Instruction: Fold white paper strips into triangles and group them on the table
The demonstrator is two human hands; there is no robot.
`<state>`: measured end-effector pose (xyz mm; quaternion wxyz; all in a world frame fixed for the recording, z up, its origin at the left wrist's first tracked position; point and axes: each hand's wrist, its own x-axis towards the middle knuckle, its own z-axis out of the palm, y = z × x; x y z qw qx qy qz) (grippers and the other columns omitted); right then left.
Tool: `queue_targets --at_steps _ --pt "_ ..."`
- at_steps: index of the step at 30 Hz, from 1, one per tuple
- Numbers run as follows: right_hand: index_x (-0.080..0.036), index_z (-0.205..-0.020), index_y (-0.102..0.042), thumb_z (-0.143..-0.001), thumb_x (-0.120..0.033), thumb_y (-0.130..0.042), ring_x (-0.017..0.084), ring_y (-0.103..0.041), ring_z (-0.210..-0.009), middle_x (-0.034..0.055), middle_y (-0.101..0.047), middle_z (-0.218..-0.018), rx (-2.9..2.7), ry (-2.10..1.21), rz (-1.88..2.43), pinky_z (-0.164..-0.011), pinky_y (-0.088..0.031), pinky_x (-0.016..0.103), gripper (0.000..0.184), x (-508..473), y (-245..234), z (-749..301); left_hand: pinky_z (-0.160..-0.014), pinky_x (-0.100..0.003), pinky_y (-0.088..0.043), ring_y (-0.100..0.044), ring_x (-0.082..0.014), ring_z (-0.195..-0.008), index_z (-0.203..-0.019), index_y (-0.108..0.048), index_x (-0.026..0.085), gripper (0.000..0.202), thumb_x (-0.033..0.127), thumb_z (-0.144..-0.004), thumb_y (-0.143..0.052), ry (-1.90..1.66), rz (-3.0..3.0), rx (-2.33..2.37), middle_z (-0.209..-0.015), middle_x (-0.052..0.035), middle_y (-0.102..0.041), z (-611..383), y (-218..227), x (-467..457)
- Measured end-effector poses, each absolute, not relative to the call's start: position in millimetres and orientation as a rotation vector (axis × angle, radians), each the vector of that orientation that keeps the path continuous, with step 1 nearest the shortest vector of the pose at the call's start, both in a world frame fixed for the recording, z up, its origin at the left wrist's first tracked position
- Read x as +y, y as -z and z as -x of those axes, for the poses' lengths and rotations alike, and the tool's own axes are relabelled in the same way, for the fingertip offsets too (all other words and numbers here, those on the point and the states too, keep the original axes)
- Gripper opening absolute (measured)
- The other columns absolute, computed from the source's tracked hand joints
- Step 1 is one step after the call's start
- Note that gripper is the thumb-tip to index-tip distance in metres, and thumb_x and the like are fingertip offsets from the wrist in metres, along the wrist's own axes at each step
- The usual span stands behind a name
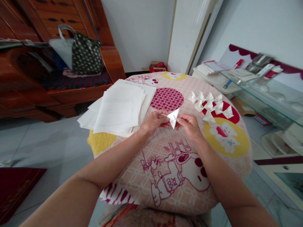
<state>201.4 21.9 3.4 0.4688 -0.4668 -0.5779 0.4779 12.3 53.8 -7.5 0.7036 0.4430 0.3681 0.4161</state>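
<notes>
A small piece of white paper, folded into a pointed shape with some print on it, is held up over the middle of the table. My left hand pinches its left side between thumb and fingers. At its right edge, my right hand grips it in the same way. To the left lies a stack of white sheets, fanned out a little, with faint print on the top one. Several folded paper pieces stand in loose rows at the right of the table.
A cartoon-patterned cloth covers the round table. Close by on the right stands a glass shelf with cups and papers. A wooden bench bearing a dotted bag is at the back left.
</notes>
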Motion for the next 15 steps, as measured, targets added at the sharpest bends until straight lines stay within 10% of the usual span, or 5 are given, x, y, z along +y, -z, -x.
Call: queue_targets --at_steps 15 --pt "-0.021 -0.068 -0.073 -0.080 -0.026 -0.063 0.015 -0.057 -0.053 -0.0001 -0.064 -0.058 -1.496 -0.805 1.326 -0.052 -0.047 0.027 0.016 15 -2 -189 -0.065 -0.021 -0.059 -0.069 -0.0111 -0.066 -0.085 -0.073 0.011 0.025 0.032 -0.080 -0.086 -0.927 -0.925 0.786 -0.077 -0.0041 -0.075 -18 10 53"
